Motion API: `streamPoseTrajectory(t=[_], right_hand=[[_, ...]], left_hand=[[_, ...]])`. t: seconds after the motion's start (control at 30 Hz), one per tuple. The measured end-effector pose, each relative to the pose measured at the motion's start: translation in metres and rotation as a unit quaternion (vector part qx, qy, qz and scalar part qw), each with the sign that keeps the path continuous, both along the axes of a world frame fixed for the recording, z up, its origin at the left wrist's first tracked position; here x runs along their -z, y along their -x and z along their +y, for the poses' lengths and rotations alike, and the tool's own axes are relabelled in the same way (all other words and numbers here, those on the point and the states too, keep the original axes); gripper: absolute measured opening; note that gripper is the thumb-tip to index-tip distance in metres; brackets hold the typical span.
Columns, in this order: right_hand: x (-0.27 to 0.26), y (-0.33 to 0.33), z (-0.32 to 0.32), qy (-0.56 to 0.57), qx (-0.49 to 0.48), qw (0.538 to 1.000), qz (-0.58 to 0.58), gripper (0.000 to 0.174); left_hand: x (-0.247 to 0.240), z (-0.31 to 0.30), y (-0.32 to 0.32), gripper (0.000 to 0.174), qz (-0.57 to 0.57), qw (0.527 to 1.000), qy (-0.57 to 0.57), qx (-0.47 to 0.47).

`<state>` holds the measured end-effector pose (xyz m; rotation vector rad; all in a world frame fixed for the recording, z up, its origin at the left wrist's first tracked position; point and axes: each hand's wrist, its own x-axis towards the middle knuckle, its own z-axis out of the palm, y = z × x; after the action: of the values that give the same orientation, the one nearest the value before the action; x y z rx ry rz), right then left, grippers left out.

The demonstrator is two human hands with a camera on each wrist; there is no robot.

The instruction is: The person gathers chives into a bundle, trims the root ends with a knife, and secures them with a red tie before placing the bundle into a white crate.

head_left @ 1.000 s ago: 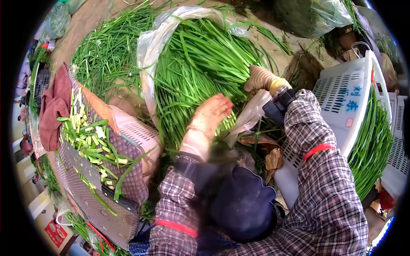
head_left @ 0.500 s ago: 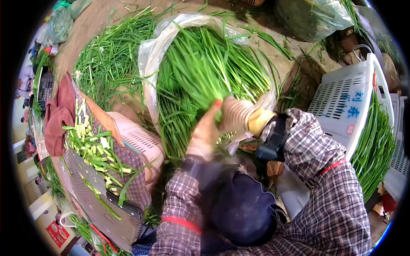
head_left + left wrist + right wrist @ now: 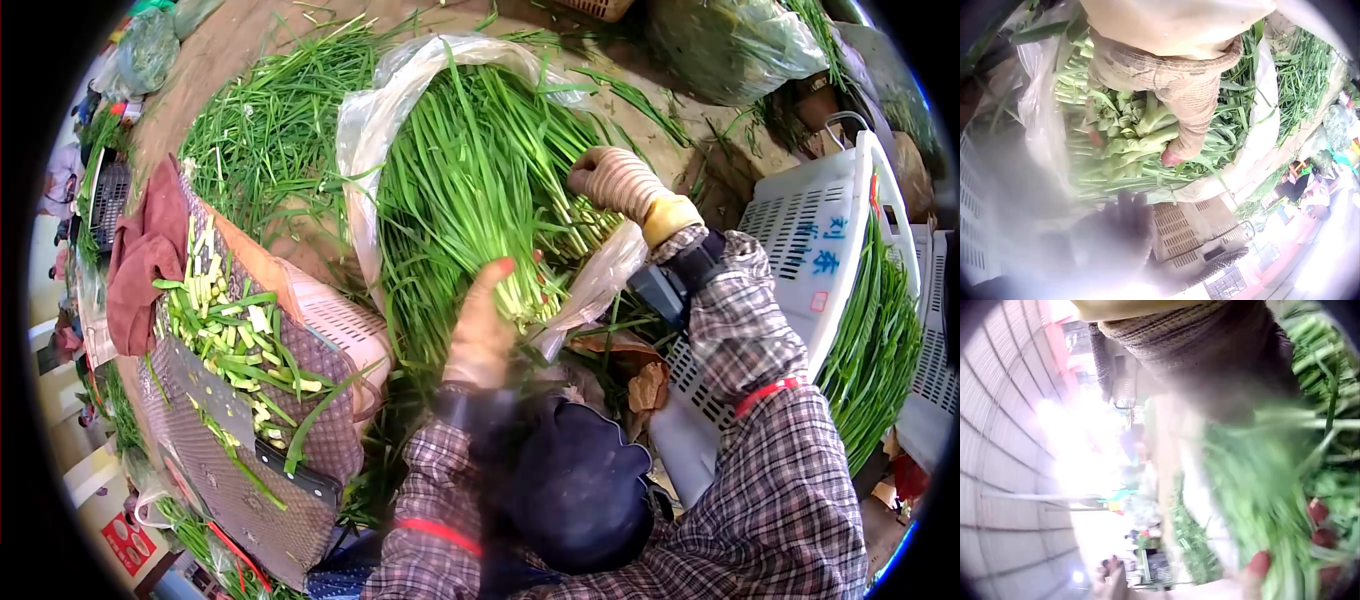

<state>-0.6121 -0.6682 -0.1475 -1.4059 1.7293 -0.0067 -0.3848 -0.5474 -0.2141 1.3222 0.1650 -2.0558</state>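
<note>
An open clear plastic bag (image 3: 362,150) holds long green leafy stalks (image 3: 450,170), their pale ends toward the person. At the near side of the bag, the left hand (image 3: 483,325) grips a bundle by these ends; in the left wrist view its gloved thumb and fingers (image 3: 1163,94) wrap round the stalks (image 3: 1138,140). The ribbed-gloved right hand (image 3: 618,185) is apart from the left, low over the stalks at the bag's right side. In the right wrist view the right hand (image 3: 1222,381) is blurred beside green stalks (image 3: 1260,481); its fingertips are hidden.
White crate (image 3: 800,220) with green stalks stands at right. At left, cut pale pieces (image 3: 235,335) and a dark-handled blade (image 3: 215,390) lie on a patterned surface beside a maroon cloth (image 3: 150,265). Loose greens (image 3: 270,130) lie beyond; a filled bag (image 3: 730,50) stands at top right.
The right hand first came in beside the left with stalks, then moved away up and right. The left hand now grips the bundle's pale ends, and the stalks lie more upright across the bag.
</note>
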Motion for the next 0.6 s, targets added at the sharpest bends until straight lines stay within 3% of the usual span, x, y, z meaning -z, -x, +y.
streamPoseTrajectory(t=[0.07, 0.13, 0.17, 0.2, 0.27, 0.3, 0.4, 0.43, 0.47, 0.53, 0.6], right_hand=[[0.021, -0.003, 0.001, 0.036, -0.036, 0.996, 0.075, 0.046], [0.032, -0.017, 0.007, -0.056, -0.075, 0.989, 0.118, 0.059], [0.027, -0.024, 0.007, -0.059, -0.133, 0.980, 0.137, 0.057], [0.021, -0.028, 0.008, -0.061, -0.191, 0.968, 0.154, 0.056], [0.077, -0.017, 0.001, -0.004, -0.046, 0.994, 0.102, 0.049], [0.078, -0.012, 0.006, 0.046, -0.022, 0.997, 0.060, 0.044], [0.075, 0.009, 0.012, 0.079, -0.054, 0.994, 0.054, 0.037], [0.072, 0.012, 0.014, 0.060, -0.099, 0.990, 0.085, 0.036], [0.070, 0.011, 0.013, -0.056, -0.148, 0.981, 0.112, 0.035], [0.062, 0.014, 0.025, -0.174, -0.150, 0.970, 0.083, 0.037], [0.053, 0.008, 0.035, -0.201, -0.073, 0.977, 0.007, 0.049]], left_hand=[[0.030, 0.005, -0.005, 0.053, 0.081, 0.991, -0.051, -0.095], [0.044, 0.010, -0.003, 0.053, 0.135, 0.973, -0.082, -0.167], [0.014, 0.006, 0.008, 0.057, 0.025, 0.999, 0.011, -0.045], [0.013, 0.003, 0.005, 0.055, 0.018, 0.999, 0.014, -0.034], [0.012, 0.000, -0.002, 0.052, 0.004, 1.000, 0.021, -0.011], [0.002, -0.001, -0.001, 0.052, 0.028, 0.998, 0.047, -0.006], [0.009, -0.002, 0.001, 0.051, 0.033, 0.997, 0.071, 0.004], [0.011, -0.002, 0.002, 0.050, 0.009, 0.998, 0.066, 0.008], [0.013, 0.000, 0.003, 0.050, -0.003, 0.998, 0.063, 0.011], [0.004, 0.001, 0.009, 0.049, -0.024, 0.998, 0.057, -0.001], [0.007, 0.001, 0.010, 0.049, -0.035, 0.998, 0.058, -0.016]])
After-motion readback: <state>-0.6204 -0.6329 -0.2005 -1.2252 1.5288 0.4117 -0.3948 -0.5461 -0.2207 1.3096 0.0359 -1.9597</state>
